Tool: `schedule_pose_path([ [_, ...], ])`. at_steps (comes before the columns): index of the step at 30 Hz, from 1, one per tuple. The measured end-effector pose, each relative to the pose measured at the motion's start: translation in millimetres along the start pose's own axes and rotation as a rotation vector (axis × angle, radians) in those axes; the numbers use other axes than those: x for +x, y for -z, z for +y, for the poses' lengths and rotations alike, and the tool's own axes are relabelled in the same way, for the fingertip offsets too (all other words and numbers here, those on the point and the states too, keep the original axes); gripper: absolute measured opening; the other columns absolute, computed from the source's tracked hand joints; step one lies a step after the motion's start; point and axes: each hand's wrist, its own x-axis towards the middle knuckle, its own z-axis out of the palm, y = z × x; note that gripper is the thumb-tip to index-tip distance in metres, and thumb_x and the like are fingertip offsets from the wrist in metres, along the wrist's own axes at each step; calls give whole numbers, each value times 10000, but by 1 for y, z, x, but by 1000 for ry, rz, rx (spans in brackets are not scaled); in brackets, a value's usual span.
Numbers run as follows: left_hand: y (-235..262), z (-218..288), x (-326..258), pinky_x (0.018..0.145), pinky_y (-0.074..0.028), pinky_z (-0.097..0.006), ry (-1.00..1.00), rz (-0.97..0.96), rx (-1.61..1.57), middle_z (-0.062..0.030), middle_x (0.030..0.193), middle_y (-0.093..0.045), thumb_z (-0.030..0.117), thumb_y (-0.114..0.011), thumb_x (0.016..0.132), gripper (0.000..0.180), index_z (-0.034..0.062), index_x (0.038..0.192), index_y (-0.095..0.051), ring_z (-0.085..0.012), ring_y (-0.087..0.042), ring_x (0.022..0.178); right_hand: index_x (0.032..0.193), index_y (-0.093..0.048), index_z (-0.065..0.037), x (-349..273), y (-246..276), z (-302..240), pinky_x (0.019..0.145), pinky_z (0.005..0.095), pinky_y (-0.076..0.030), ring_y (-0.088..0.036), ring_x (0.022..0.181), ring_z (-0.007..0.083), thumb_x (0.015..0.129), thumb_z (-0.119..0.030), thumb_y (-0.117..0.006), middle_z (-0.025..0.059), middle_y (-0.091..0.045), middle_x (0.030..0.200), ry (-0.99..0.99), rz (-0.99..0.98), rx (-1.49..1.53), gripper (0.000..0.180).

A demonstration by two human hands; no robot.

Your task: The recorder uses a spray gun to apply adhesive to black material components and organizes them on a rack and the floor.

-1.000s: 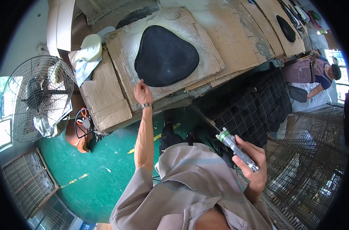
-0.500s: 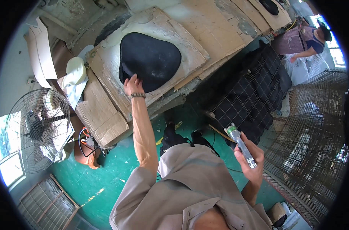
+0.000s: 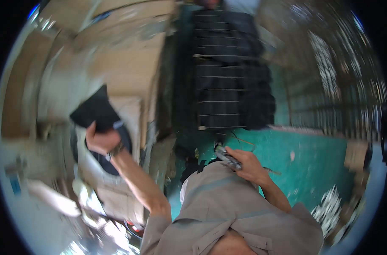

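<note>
My left hand [image 3: 102, 141] grips a black, sheet-like piece [image 3: 95, 109] that stands up to a point over the workbench. Beneath the hand and wrist lies another dark rounded shape [image 3: 107, 164], on cardboard [image 3: 133, 111] coated with whitish residue; whether the two are joined I cannot tell. In front of my body, my right hand [image 3: 247, 165] is closed around a silver metal tool [image 3: 228, 159] with a pale greenish end. Motion blur hides its exact kind.
Black pieces [image 3: 231, 93] under a wire grid lie to the right of the bench, along the green floor [image 3: 308, 163]. A tall stack of wire racks [image 3: 329, 63] fills the far right. A cardboard box [image 3: 355, 155] sits below it.
My view has swung to the right, blurring the scene. My left hand, which was at the black piece's near edge, now holds black material raised. The right hand keeps the silver tool.
</note>
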Motion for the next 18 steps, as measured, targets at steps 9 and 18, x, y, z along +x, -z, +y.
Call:
schedule_pose_path([
  [9, -74, -271, -67, 1182, -341, -580, 729, -67, 79, -263, 1416, -523, 101, -524, 745, 674, -101, 1386, -467, -456, -491, 1324, 1410, -519, 33, -25, 32, 93, 834, 458, -515, -642, 985, 404, 646, 51, -629, 216, -659, 1088, -209, 171, 201, 771],
  [18, -186, -521, -166, 1025, -496, -519, 1205, -453, 22, -200, 1137, -699, 118, -536, 770, 378, -63, 1082, -647, -404, -659, 1086, 1407, -553, -36, -61, 47, 168, 857, 430, -536, -670, 1034, 404, 801, -21, -742, 217, -678, 1193, -522, 375, 267, 635],
])
